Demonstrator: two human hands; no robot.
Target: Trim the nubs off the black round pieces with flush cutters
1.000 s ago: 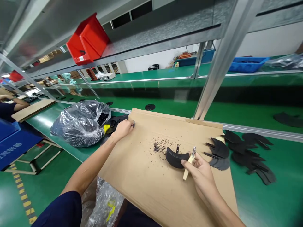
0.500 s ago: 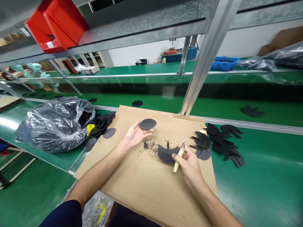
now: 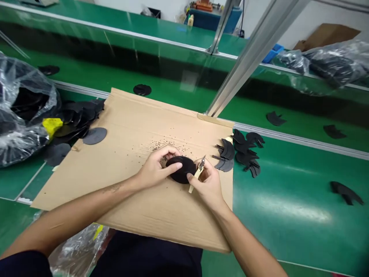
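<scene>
My left hand pinches a round black disc over the cardboard sheet. From the right, my right hand touches the disc's edge with a fingertip while gripping a small wooden-handled knife, blade tip up. Small black crumbs lie on the cardboard just behind my hands. A heap of cut black crescent pieces sits at the cardboard's right edge.
A plastic bag of black discs with a yellow tag lies at the left, with loose discs spilling beside it. Green conveyor belts run behind, carrying scattered black pieces. A slanted metal post rises from the bench. Another bag lies far right.
My left hand has brought the disc from mid-air down in front of my right hand, which now touches it. The view has tilted downward.
</scene>
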